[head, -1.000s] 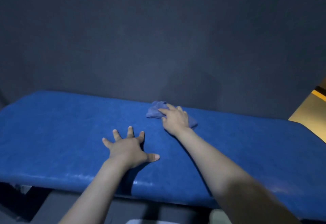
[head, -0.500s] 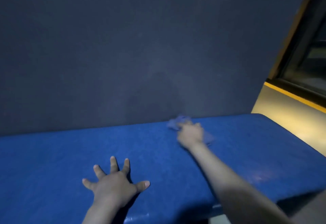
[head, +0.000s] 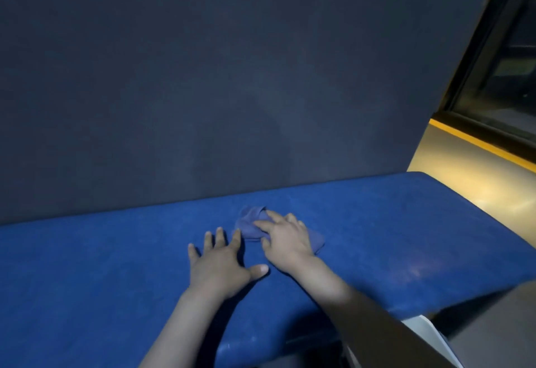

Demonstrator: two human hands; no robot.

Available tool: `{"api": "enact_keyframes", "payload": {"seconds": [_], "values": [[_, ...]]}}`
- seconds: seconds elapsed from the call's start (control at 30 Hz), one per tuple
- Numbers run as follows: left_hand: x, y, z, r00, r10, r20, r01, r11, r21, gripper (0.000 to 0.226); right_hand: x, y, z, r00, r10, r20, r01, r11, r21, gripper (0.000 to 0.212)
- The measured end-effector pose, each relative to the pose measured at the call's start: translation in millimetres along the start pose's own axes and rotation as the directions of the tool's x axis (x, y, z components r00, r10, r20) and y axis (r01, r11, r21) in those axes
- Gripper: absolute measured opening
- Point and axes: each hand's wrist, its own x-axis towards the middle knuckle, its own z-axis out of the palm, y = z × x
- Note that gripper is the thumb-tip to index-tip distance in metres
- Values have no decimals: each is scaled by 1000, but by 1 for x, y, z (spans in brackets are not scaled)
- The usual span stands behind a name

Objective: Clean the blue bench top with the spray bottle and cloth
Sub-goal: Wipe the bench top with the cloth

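The blue bench top [head: 391, 231] stretches across the lower half of the head view. A crumpled purple-blue cloth [head: 251, 222] lies on it near the back edge. My right hand [head: 285, 238] presses down on the cloth with its fingers curled over it. Just to its left, my left hand [head: 220, 260] rests flat on the bench, fingers spread, holding nothing; its fingertips almost touch the cloth. No spray bottle is in view.
A dark grey wall [head: 203, 77] rises straight behind the bench. At the right stands a dark window with a yellow sill [head: 475, 144]. The bench's right end [head: 499, 222] drops off there. A white object [head: 426, 335] shows below the front edge.
My right hand has dragged the cloth back to the left and nearer to me. My left hand now lies closer to the cloth. The view has shifted.
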Motion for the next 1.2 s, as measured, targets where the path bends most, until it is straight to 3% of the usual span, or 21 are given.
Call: {"api": "enact_keyframes", "payload": {"seconds": [0.1, 0.2, 0.3, 0.37, 0.43, 0.53, 0.6, 0.63, 0.7, 0.77, 0.83, 0.9, 0.97, 1.03, 1.13, 1.2], "values": [[10, 12, 2, 998, 31, 55, -28, 997, -66, 98, 4, 6, 3, 1000, 11, -9, -11, 1000, -19, 40], [9, 15, 8, 996, 3, 86, -1, 1000, -21, 98, -11, 14, 4, 999, -11, -43, 8, 997, -72, 40], [7, 16, 7, 996, -21, 86, 23, 1000, -14, 99, -32, 59, -7, 998, 4, -68, -11, 993, -114, 44], [7, 20, 3, 991, -44, 123, 45, 999, -6, 95, -42, 113, -20, 985, 137, -106, -154, 973, -175, 45], [9, 27, 0, 989, -63, 132, 65, 998, -8, 87, -52, 164, -39, 921, 357, -154, -382, 906, -184, 44], [16, 44, 4, 998, -19, 59, 23, 998, -57, 57, -56, 177, -45, 828, 548, -118, -558, 824, -96, 40], [22, 57, 12, 1000, 23, 14, -22, 998, -53, 45, -65, 135, -32, 887, 438, -145, -454, 884, -109, 38], [25, 63, 16, 1000, 30, -2, -30, 998, -50, 41, -76, 107, -22, 932, 288, -220, -321, 937, -135, 39], [30, 74, 22, 1000, 16, -19, -17, 998, -61, 37, -108, 64, -6, 979, 66, -195, -91, 988, -122, 43], [30, 82, 23, 1000, -16, -10, 16, 997, -70, 40, -123, 72, -5, 978, -63, -197, 56, 997, -45, 44], [26, 91, 21, 999, -45, 24, 46, 996, -75, 50, -125, 127, -15, 952, -96, -291, 79, 994, -70, 43], [21, 98, 19, 998, -53, 41, 56, 996, -76, 60, -124, 198, -31, 939, 51, -341, -97, 988, -118, 44], [19, 106, 21, 999, -34, 7, 34, 997, -69, 66, -121, 266, -55, 908, 325, -266, -387, 893, -229, 44], [21, 118, 24, 998, 23, -53, -26, 998, -53, 68, -117, 311, -75, 802, 562, -204, -593, 790, -153, 47], [24, 146, 31, 992, 107, -66, -113, 990, -85, 72, -98, 324, -88, 731, 650, -206, -675, 732, -86, 49], [27, 164, 35, 992, 121, -28, -123, 989, -84, 73, -82, 298, -78, 797, 571, -199, -597, 794, -114, 48]]}}
